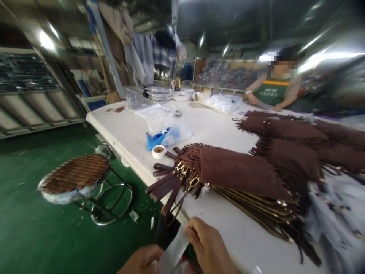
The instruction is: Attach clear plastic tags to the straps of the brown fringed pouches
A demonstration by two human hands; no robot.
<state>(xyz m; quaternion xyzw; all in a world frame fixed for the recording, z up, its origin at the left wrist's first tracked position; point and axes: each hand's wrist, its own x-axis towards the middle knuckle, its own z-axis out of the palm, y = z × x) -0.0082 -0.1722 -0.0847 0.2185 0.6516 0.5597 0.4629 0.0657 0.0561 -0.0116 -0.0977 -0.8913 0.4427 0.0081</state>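
Low in the view, a translucent whitish strip (175, 247), perhaps folded plastic, stretches between my two hands. My right hand (209, 243) pinches its upper end between thumb and fingers. At its lower end my left hand (144, 259) is closed on it, partly cut off by the frame's bottom edge. Just beyond lies a stack of brown fringed pouches (236, 169) with gold zippers, their wrist straps (167, 186) and gold clasps hanging over the table edge.
A white tabletop (125, 133) bears a small white cup (159, 151), a blue tape dispenser (159, 137), more brown pouches (299, 152) and plastic bags (222, 102). A round stool (75, 173) stands left on the green floor. Across the table is a person in a green apron (272, 91).
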